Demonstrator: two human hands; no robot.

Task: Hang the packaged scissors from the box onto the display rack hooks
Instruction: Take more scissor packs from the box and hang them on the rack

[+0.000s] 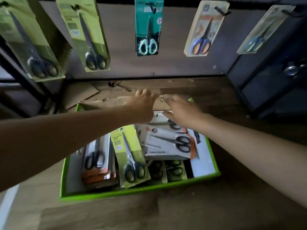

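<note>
Two hands: both reach over the far end of the green box [139, 191], close together.
Left hand [142, 105]: fingertips bent down at the cardboard flap [93, 97]; cannot tell whether it grips anything.
Right hand [182, 112]: fingers stretched forward and relaxed, thumb apart, holding nothing.
Packaged scissors: in the box; yellow-green pack [129, 155] beside white packs [167, 145].
Display rack [174, 63]: five hanging groups, with a teal pack [148, 27] in the middle.

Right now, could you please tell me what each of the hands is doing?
Left hand: fingers bent at the cardboard flap; grip cannot be told.
Right hand: open, holding nothing.
</note>
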